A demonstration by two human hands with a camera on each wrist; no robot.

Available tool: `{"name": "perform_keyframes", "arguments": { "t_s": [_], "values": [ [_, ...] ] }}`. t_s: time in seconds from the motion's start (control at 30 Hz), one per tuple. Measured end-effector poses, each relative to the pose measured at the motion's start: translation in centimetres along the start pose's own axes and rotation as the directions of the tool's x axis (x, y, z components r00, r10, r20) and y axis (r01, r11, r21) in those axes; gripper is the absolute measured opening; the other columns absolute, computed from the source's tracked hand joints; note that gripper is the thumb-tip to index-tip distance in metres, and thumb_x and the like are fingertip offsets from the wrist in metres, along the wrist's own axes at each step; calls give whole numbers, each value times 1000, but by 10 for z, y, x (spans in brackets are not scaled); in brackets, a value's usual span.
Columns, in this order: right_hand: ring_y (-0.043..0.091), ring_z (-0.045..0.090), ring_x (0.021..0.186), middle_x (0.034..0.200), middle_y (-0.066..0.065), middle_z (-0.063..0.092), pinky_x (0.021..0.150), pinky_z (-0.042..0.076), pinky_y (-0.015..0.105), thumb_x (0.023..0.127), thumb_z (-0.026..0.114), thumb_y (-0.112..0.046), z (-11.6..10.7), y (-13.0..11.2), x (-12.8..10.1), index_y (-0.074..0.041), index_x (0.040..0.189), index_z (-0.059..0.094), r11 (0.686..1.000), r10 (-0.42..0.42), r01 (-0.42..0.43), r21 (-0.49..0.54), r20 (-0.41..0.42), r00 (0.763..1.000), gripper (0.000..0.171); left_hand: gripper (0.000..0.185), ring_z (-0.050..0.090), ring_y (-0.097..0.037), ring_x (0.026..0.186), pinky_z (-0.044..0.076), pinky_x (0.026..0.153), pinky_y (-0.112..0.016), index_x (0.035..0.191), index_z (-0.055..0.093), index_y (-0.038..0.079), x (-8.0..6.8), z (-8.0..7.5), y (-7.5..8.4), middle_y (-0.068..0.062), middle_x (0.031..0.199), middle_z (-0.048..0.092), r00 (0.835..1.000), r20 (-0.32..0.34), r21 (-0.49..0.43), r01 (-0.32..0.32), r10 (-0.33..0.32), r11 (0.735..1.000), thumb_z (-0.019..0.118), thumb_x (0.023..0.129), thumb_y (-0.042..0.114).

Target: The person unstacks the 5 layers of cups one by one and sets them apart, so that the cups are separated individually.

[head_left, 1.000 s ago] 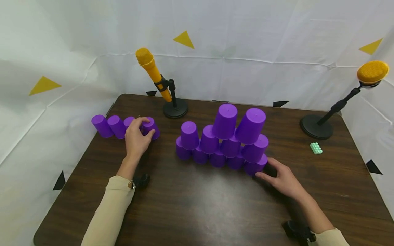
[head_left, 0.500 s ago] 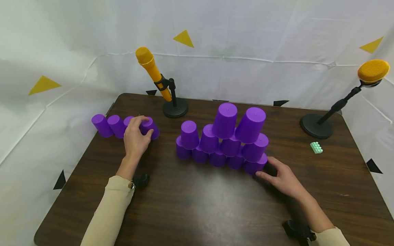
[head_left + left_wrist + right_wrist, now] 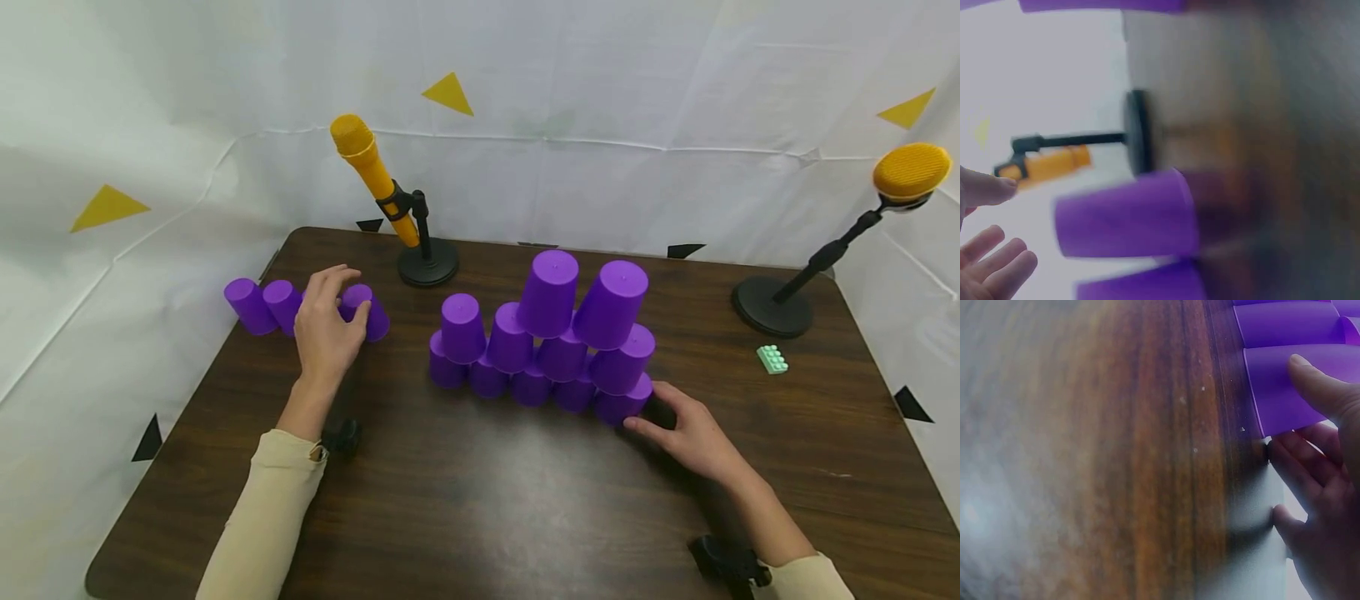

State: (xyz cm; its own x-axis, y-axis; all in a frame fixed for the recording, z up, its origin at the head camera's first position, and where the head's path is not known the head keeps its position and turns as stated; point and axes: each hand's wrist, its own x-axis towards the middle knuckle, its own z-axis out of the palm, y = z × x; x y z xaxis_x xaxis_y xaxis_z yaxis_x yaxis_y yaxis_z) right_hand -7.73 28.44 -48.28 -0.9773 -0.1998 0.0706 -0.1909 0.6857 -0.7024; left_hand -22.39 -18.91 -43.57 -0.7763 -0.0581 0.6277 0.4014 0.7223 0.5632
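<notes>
Your two hands flank purple cups on the dark counter [image 3: 480, 517].

Your left hand [image 3: 324, 325] hangs with fingers spread and loose just above a row of upside-down cups [image 3: 266, 304] at the counter's far left, its thumb beside the rightmost cup [image 3: 366, 310] and gripping nothing. Your right hand [image 3: 686, 433] rests on the counter with fingers relaxed, its thumb touching the bottom right cup [image 3: 622, 406] of the cup pyramid [image 3: 543, 333] in the middle. Behind the row stands a yellow microphone [image 3: 371, 175] on a black stand [image 3: 427, 265]. A second microphone [image 3: 909, 173] stands far right, a small green block [image 3: 771, 359] near its base.
</notes>
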Motion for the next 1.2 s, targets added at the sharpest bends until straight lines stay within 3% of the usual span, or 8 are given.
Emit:
{"name": "perform_keyframes", "arguments": {
  "t_s": [0.17, 0.33, 0.47, 0.6, 0.73, 1.0, 1.2],
  "values": [
    [37, 52, 123, 128, 15, 61, 99, 39, 60, 88, 75, -31, -1, 0, 0, -5, 136, 54, 1000, 3, -3, 1, 7, 1000, 58, 36, 60, -25, 112, 56, 80, -46, 117, 68, 9, 10, 0, 44, -8, 127, 61, 992, -51, -154, -126, 119, 980, 78, 82, 8],
    [37, 54, 121, 126, 14, 62, 98, 40, 60, 87, 76, -29, -2, 0, -1, -5, 135, 55, 1000, -11, 11, -7, -7, 1000, 58, 36, 57, -20, 117, 56, 83, -46, 120, 67, 8, 16, 3, 106, -5, 128, 61, 965, -35, -379, -252, 259, 890, 75, 85, 6],
    [37, 54, 121, 126, 14, 62, 98, 40, 60, 87, 76, -29, -3, 0, 0, -6, 135, 55, 1000, -14, 13, -17, -15, 1000, 57, 39, 55, -19, 119, 53, 88, -39, 125, 63, 8, 16, 8, 151, -6, 130, 59, 930, 17, -492, -311, 367, 813, 74, 87, 9],
    [37, 53, 122, 126, 14, 62, 98, 40, 60, 87, 76, -29, -2, -1, 0, -6, 135, 56, 1000, -11, 11, -12, -10, 1000, 57, 46, 51, -18, 123, 46, 97, -35, 131, 58, 7, 14, 16, 181, -8, 131, 57, 893, 87, -535, -332, 442, 777, 74, 88, 14],
    [38, 53, 122, 126, 15, 62, 98, 39, 61, 87, 76, -30, -2, -1, 1, -5, 134, 56, 1000, -7, 7, -5, 0, 1000, 57, 50, 48, -17, 128, 39, 105, -33, 133, 55, 8, 9, 26, 195, -9, 134, 54, 874, 153, -541, -317, 462, 779, 74, 88, 17],
    [38, 52, 123, 127, 15, 61, 99, 38, 61, 88, 76, -30, -2, -1, 1, -5, 134, 55, 1000, 2, -2, -4, 5, 1000, 57, 46, 52, -14, 119, 53, 87, -30, 131, 57, 9, 4, 40, 197, -7, 131, 55, 899, 210, -636, -172, 384, 752, 74, 88, 11],
    [38, 52, 123, 127, 14, 61, 100, 38, 60, 87, 76, -29, -1, 0, 0, -6, 134, 56, 1000, -2, 2, 1, -5, 1000, 55, 43, 55, -16, 118, 52, 92, -34, 129, 59, 10, 3, 43, 197, -7, 130, 54, 905, 221, -677, -125, 362, 725, 72, 88, 4]
  ]
}}
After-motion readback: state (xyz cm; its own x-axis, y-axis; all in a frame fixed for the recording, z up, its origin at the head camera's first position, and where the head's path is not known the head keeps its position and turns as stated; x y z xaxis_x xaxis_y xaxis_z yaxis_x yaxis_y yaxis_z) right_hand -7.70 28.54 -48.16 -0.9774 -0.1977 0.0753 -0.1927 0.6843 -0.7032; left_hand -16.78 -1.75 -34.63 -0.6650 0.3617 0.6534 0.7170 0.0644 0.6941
